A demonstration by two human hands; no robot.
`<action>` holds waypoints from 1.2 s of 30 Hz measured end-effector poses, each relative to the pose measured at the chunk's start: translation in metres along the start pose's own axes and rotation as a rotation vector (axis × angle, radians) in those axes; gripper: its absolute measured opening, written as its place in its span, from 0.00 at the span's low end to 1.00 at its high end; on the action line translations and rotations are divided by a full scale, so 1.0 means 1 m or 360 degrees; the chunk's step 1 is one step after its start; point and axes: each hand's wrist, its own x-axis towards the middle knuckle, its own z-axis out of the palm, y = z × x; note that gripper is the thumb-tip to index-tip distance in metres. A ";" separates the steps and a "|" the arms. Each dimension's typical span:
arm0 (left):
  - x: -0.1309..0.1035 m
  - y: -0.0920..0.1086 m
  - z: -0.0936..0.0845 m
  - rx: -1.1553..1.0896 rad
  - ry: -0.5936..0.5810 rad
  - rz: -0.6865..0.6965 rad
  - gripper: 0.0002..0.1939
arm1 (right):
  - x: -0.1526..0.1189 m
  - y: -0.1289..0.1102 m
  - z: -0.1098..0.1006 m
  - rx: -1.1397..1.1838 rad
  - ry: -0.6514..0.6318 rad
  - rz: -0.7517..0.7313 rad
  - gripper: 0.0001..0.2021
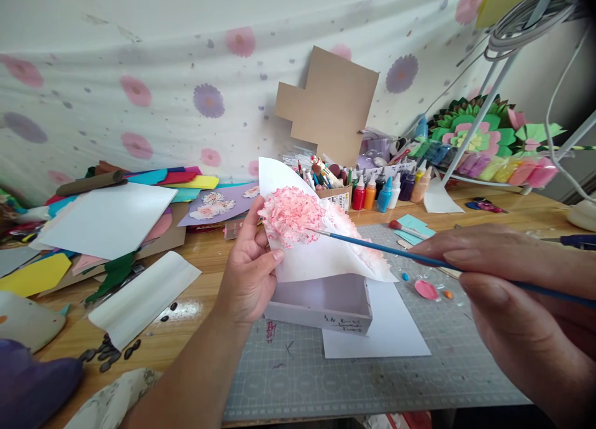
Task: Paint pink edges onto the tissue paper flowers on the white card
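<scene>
My left hand [251, 267] grips the left edge of a white sheet of paper [307, 264], thumb in front and fingers behind. On that sheet stands a ruffled pink and white flower [292, 216] with red-tinted edges. A second pale pink ruffled piece [356, 233] lies at the sheet's right side. My right hand [521, 292] is closed around a thin blue paintbrush [395, 251], whose tip points left and meets the flower's right edge. Below the sheet is a shallow white box [321, 314] with handwriting on its front.
A grey cutting mat [298, 379] covers the front of the wooden table. Paint bottles [384, 194] and a box of pens [338, 196] stand behind. Coloured paper [112, 221] is piled at left, black pebbles [108, 353] nearby. A pink paint blob [426, 289] lies right.
</scene>
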 end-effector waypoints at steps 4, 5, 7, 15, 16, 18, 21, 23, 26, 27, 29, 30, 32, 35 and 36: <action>0.000 0.000 0.000 0.0007 0.0012 0.0003 0.42 | 0.001 0.001 0.001 -0.0024 -0.0045 -0.0004 0.14; 0.000 0.000 0.000 0.0011 0.0013 0.0001 0.42 | 0.001 0.001 0.001 -0.0003 -0.0033 0.0000 0.14; 0.000 0.000 0.001 0.0025 0.0013 0.0005 0.44 | 0.000 0.001 0.003 0.0033 -0.0022 0.0020 0.14; -0.001 0.000 0.001 0.0009 0.0026 0.0000 0.43 | 0.005 -0.006 0.007 0.0097 0.0024 0.0043 0.12; -0.001 0.000 0.001 0.0012 0.0028 -0.0003 0.43 | 0.005 -0.006 0.007 0.0112 0.0027 0.0033 0.13; -0.001 0.000 0.001 0.0024 0.0025 -0.0001 0.42 | 0.003 -0.004 0.007 0.0124 0.0024 0.0021 0.14; 0.000 0.000 0.001 0.0034 0.0017 0.0014 0.42 | -0.002 -0.001 0.004 0.0066 0.0014 0.0037 0.15; 0.000 0.000 0.000 0.0049 0.0006 0.0022 0.42 | -0.003 0.000 0.003 0.0030 0.0010 0.0043 0.16; -0.001 0.000 0.001 0.0078 -0.0005 0.0024 0.43 | -0.001 -0.002 0.004 0.0032 0.0006 0.0036 0.15; -0.001 0.000 0.001 0.0076 -0.0003 0.0022 0.43 | 0.000 -0.003 0.004 0.0059 0.0006 0.0034 0.14; -0.001 0.001 0.002 0.0062 0.0007 0.0015 0.42 | 0.002 -0.005 0.006 0.0136 0.0006 0.0024 0.13; -0.001 0.001 0.002 0.0050 0.0012 0.0011 0.42 | 0.003 -0.005 0.007 0.0167 -0.0001 0.0012 0.13; -0.001 0.000 0.002 0.0016 0.0026 0.0008 0.42 | 0.002 -0.005 0.007 0.0175 -0.0031 -0.0005 0.14; 0.000 -0.001 0.001 -0.0013 0.0042 0.0015 0.42 | -0.002 -0.002 0.003 0.0086 -0.0039 -0.0009 0.15; 0.000 -0.001 0.001 -0.0009 0.0040 0.0016 0.42 | -0.003 -0.002 0.002 0.0065 -0.0025 -0.0003 0.15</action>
